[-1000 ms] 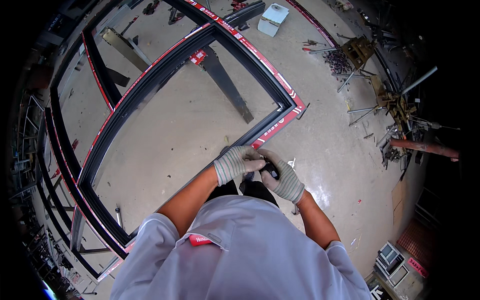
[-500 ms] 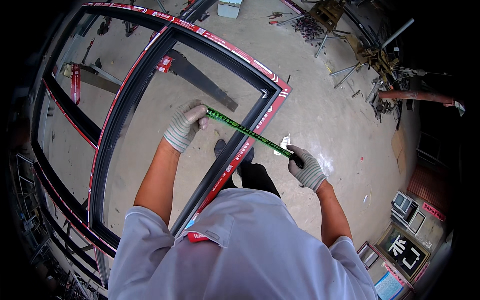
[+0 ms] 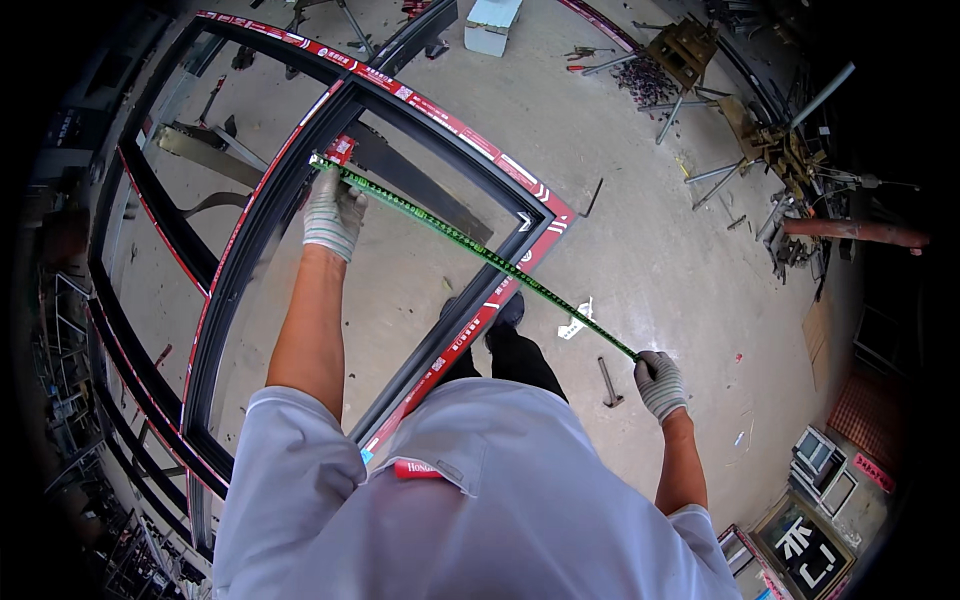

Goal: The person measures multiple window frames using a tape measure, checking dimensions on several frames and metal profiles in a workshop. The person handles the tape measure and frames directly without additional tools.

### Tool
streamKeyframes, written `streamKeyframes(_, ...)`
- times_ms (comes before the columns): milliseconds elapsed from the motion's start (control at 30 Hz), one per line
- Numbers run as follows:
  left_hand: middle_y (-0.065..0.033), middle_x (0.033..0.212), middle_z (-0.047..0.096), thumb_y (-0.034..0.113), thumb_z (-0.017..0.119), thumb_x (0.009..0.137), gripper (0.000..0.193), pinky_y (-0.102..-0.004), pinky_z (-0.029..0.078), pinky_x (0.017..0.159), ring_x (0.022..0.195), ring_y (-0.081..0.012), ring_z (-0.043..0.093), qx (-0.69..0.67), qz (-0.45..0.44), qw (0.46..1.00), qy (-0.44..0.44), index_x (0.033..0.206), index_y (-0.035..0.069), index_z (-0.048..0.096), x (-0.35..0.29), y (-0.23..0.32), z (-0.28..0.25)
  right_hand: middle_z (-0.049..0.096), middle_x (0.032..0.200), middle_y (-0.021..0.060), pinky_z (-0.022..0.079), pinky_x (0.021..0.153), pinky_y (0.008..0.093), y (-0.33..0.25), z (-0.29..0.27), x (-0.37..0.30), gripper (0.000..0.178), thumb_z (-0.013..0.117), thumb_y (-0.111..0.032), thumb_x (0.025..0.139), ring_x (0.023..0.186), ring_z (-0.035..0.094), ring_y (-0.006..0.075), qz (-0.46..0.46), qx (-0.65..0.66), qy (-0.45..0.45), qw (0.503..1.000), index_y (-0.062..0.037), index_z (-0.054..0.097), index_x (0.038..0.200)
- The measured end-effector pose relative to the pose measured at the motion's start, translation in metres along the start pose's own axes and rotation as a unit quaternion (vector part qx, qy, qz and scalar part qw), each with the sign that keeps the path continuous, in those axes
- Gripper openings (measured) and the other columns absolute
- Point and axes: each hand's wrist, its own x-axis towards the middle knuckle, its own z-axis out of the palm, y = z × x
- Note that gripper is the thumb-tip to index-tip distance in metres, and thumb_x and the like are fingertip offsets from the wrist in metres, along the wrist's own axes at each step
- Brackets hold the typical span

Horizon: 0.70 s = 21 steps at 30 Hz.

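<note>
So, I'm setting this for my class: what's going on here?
A person is holding a green tape measure stretched between two gloved hands. The left hand grips it near its end, above a black-and-red frame; whether that end touches the frame isn't clear. The right hand holds the other end, out past the frame's right side, so the tape crosses over the frame's opening and near bar.

Grey floor (image 3: 660, 250), framed dark panel (image 3: 806, 548) lower right, dim clutter (image 3: 115, 530) lower left
</note>
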Motion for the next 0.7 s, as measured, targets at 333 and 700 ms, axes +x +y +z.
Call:
streamKeyframes(333, 0.0000, 0.085, 0.061, 0.030, 0.062, 0.099, 0.022, -0.0275, 0.054, 0.062, 0.069, -0.0118, 0.061, 0.098, -0.069, 0.991, -0.065, 0.110, 0.011, 0.059, -0.012, -0.114, 0.078, 0.062, 0.084, 0.0166, 0.049, 0.070, 0.0442, -0.046, -0.003, 0.053, 0.015, 0.059, -0.012, 0.090, 0.078, 0.060, 0.0341, -0.004, -0.085, 0.074, 0.994, -0.0065, 0.069, 0.099)
streamKeyframes(700, -0.0034, 0.090, 0.063, 0.028, 0.063, 0.099, 0.025, -0.0294, 0.054, 0.067, 0.075, -0.0140, 0.062, 0.078, -0.095, 0.986, -0.115, 0.112, 0.007, 0.060, 0.035, -0.130, 0.087, 0.065, 0.090, 0.0148, 0.051, 0.073, 0.0470, -0.068, 0.008, 0.074, 0.014, 0.062, -0.016, 0.088, 0.084, 0.062, 0.0346, 0.023, -0.146, 0.128, 0.981, -0.0123, 0.069, 0.100)
